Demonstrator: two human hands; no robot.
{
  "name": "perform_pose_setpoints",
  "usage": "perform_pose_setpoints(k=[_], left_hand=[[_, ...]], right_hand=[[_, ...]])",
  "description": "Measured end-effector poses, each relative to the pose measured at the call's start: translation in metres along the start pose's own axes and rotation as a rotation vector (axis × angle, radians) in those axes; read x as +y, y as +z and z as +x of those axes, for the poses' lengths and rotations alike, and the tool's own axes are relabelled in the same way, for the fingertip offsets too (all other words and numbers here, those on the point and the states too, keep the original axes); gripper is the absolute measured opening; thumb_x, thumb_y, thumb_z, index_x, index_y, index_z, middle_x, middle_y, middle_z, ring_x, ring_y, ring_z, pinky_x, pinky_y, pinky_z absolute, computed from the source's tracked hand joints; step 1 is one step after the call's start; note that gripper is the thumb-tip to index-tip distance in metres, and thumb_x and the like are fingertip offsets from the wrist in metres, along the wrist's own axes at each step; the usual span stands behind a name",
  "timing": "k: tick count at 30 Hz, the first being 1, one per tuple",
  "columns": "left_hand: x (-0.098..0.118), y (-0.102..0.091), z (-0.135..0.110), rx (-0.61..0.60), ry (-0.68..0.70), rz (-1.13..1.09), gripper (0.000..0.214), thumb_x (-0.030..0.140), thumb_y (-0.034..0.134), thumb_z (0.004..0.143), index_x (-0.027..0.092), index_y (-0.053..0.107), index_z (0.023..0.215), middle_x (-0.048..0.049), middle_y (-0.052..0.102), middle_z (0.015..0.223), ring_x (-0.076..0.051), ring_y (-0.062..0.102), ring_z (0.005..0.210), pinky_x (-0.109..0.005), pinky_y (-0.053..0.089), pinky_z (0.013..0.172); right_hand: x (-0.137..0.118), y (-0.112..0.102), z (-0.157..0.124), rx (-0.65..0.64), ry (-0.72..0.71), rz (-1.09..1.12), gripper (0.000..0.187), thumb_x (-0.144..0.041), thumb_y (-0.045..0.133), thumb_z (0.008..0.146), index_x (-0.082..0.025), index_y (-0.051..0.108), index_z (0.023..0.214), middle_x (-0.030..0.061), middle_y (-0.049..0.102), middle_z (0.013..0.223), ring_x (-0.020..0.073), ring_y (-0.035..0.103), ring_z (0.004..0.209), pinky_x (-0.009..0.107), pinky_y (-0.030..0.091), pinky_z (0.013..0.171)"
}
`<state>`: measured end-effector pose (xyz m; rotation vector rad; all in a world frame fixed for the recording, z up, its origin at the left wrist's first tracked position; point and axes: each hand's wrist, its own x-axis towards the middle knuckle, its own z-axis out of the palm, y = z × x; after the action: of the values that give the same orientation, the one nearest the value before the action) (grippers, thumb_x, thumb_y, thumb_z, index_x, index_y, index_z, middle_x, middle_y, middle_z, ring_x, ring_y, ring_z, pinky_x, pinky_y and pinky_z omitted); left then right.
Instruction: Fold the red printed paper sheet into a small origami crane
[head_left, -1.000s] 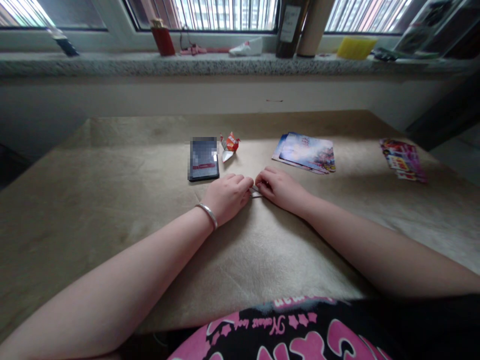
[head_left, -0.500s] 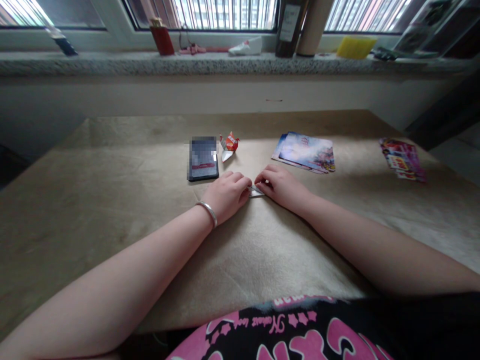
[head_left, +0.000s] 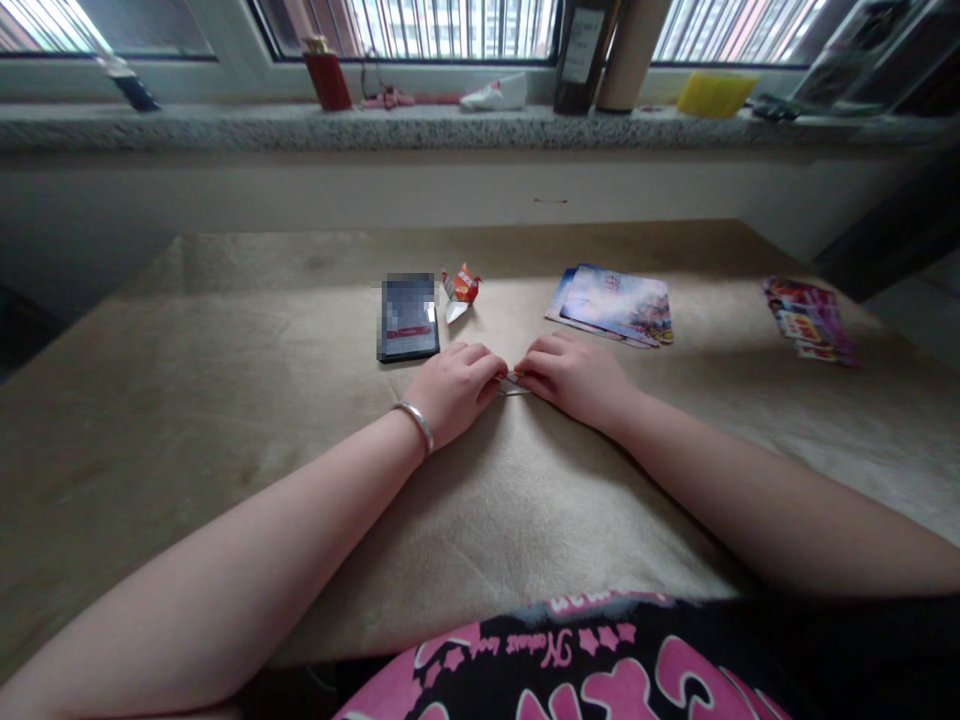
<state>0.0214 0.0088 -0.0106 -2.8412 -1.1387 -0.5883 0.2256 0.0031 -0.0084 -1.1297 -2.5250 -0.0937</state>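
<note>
A small folded piece of paper, whitish with a hint of colour along its upper edge, lies on the table between my hands. My left hand pinches its left end; a silver bangle circles that wrist. Bent over the right end, the fingers of my right hand are closed on the paper too. Most of the paper is hidden under my fingertips. Just beyond my left hand sit a dark phone and a red and white folded paper figure.
Past my right hand lies a stack of printed cards. Farther right is a fanned bunch of colourful packets or cards. A tan cloth covers the table. Along the granite windowsill stand a red bottle, a dark bottle and a yellow block.
My right hand has turned slightly and its fingers have closed in over the paper's right end. My left hand stays almost still. The whole view has shifted very slightly.
</note>
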Motion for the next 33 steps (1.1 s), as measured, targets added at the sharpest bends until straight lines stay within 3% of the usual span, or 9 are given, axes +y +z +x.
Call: perform_pose_setpoints(k=[5,17,33], left_hand=[[0.001,-0.001,-0.001,0.029,-0.017,0.051,0.017,0.023,0.051,0.085,0.016,0.063,0.094,-0.0061,0.065,0.087,-0.018,0.059,0.078,-0.029,0.045,0.071],[0.002,-0.004,-0.001,-0.046,0.058,0.113,0.025,0.029,0.048,0.089,0.016,0.065,0.078,-0.0052,0.064,0.079,-0.016,0.055,0.073,-0.028,0.041,0.067],[0.001,-0.005,-0.002,-0.034,0.101,0.084,0.023,0.025,0.048,0.087,0.016,0.059,0.07,-0.0027,0.058,0.073,-0.014,0.051,0.067,-0.024,0.039,0.061]], right_hand=[[-0.002,-0.003,-0.002,0.008,0.002,-0.043,0.021,-0.034,0.05,0.089,-0.02,0.065,0.086,0.006,0.064,0.088,0.0177,0.054,0.081,0.028,0.037,0.066],[-0.006,0.005,0.004,0.017,0.021,0.205,0.011,-0.025,0.056,0.084,-0.017,0.063,0.081,0.0055,0.061,0.079,0.0159,0.054,0.075,0.027,0.04,0.069],[0.002,-0.006,-0.003,-0.081,0.015,0.092,0.013,-0.024,0.054,0.083,-0.017,0.064,0.078,0.0056,0.063,0.079,0.0168,0.055,0.076,0.026,0.039,0.068]])
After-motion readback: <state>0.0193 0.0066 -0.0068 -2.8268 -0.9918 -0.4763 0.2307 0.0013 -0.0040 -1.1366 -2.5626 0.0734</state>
